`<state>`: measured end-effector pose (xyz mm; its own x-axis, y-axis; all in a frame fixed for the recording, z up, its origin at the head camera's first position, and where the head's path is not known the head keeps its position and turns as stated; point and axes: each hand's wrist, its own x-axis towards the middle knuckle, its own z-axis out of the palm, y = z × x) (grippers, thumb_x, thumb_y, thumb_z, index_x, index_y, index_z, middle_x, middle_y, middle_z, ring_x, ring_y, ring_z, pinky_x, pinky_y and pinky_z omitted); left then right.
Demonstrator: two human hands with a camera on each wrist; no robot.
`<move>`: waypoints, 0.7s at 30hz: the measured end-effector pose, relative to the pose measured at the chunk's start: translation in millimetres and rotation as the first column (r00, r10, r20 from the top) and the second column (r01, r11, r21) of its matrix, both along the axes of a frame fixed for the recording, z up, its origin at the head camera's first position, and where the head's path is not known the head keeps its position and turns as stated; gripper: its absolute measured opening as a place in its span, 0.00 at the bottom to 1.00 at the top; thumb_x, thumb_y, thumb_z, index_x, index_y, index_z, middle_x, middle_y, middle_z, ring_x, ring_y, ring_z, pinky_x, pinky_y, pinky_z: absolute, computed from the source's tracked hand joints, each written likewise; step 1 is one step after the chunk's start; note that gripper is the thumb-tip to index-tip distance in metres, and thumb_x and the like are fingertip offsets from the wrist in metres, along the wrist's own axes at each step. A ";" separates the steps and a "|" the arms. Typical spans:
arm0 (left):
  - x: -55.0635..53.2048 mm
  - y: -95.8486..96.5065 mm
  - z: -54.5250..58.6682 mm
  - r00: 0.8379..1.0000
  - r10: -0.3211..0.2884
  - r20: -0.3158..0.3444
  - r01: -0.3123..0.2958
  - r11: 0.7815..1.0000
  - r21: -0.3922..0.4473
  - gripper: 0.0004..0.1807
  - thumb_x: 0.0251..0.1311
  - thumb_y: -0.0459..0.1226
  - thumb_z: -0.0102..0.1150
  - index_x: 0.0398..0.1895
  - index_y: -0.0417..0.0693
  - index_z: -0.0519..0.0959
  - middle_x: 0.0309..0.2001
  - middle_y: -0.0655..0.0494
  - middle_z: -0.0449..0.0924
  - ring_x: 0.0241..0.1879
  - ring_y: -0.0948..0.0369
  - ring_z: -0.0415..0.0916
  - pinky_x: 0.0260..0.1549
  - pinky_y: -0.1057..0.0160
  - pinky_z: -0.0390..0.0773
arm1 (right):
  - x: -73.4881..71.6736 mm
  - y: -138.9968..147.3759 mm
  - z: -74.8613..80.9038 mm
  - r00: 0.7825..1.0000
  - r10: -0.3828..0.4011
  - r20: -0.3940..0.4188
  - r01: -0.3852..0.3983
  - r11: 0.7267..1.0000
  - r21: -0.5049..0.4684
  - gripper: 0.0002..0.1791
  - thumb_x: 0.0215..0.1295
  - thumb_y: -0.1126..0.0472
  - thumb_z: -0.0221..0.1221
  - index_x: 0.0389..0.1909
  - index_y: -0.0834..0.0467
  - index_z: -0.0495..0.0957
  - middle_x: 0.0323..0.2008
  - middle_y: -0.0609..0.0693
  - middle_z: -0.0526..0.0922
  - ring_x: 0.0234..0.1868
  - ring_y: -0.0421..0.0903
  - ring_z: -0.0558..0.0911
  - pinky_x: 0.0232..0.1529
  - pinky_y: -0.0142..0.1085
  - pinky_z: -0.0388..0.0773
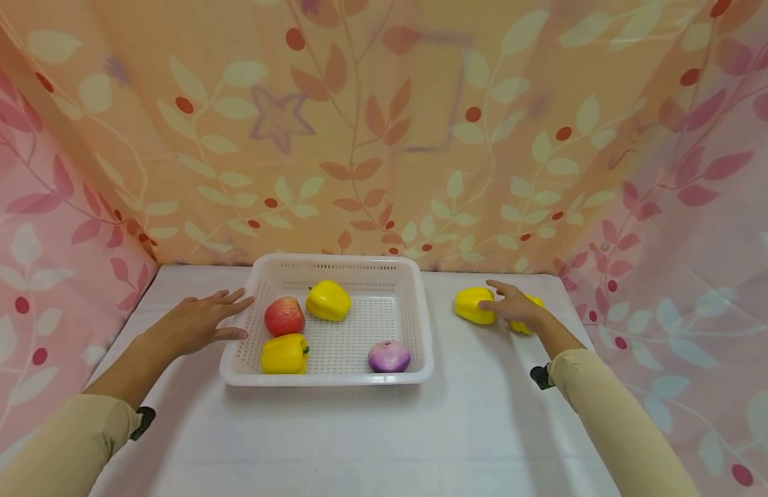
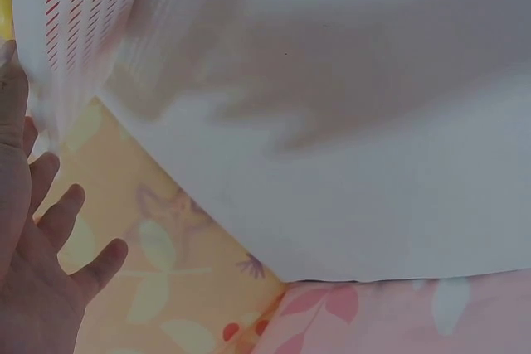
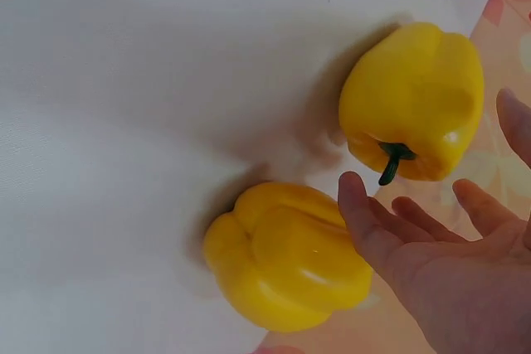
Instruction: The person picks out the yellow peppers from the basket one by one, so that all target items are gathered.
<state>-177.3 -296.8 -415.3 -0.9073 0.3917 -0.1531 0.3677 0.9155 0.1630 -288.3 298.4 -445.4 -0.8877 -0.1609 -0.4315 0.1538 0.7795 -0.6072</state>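
My left hand (image 1: 200, 321), fingers spread, is at the left rim of a white perforated plastic basket (image 1: 334, 379). In the left wrist view the same hand (image 2: 37, 230) is beside the basket's slotted wall (image 2: 87, 26). My right hand (image 1: 514, 305) hovers with relaxed fingers over two yellow bell peppers on the table. One bell pepper (image 1: 473, 306) is left of it; the other bell pepper (image 1: 521, 327) is partly hidden beneath it. The right wrist view has the green-stemmed bell pepper (image 3: 415, 97) ahead of the right hand (image 3: 456, 263) and the second bell pepper (image 3: 286, 259) beside its fingers.
Inside the basket are a red apple (image 1: 284, 317), a yellow bell pepper (image 1: 329, 301) at the back, another bell pepper (image 1: 284, 355) at front left, and a purple onion (image 1: 389, 357) at front right. A floral curtain (image 1: 371, 138) borders the white table (image 1: 359, 442) behind and at both sides.
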 end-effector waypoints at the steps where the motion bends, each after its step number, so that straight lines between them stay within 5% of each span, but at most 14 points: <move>1: 0.1 -0.3 -0.5 1.000 0.000 0.000 0.000 1.000 0.002 0.43 0.61 0.61 0.59 0.73 0.47 0.65 0.72 0.37 0.62 0.68 0.32 0.58 0.56 0.24 0.62 | 0.1 -0.9 1.8 1.000 0.001 -0.003 -0.001 1.000 -0.001 0.44 0.73 0.49 0.57 0.79 0.60 0.45 0.73 0.75 0.49 0.72 0.73 0.54 0.69 0.66 0.55; 12: -0.1 -1.7 -2.0 1.000 -0.006 -0.006 0.006 1.000 0.012 0.43 0.61 0.60 0.59 0.73 0.46 0.65 0.72 0.36 0.61 0.68 0.31 0.58 0.56 0.24 0.63 | 1.7 -20.3 41.6 0.992 0.077 -0.100 -0.081 0.996 -0.037 0.42 0.73 0.50 0.57 0.79 0.59 0.48 0.78 0.66 0.44 0.75 0.70 0.47 0.67 0.72 0.47; 21: -0.2 -0.6 -2.1 1.000 -0.013 -0.012 0.013 1.000 0.010 0.42 0.61 0.59 0.60 0.73 0.46 0.65 0.72 0.36 0.62 0.68 0.32 0.59 0.55 0.24 0.63 | 0.1 -58.5 73.9 0.984 0.126 -0.128 -0.131 0.991 -0.029 0.46 0.68 0.40 0.59 0.79 0.51 0.49 0.77 0.64 0.49 0.74 0.70 0.54 0.66 0.69 0.56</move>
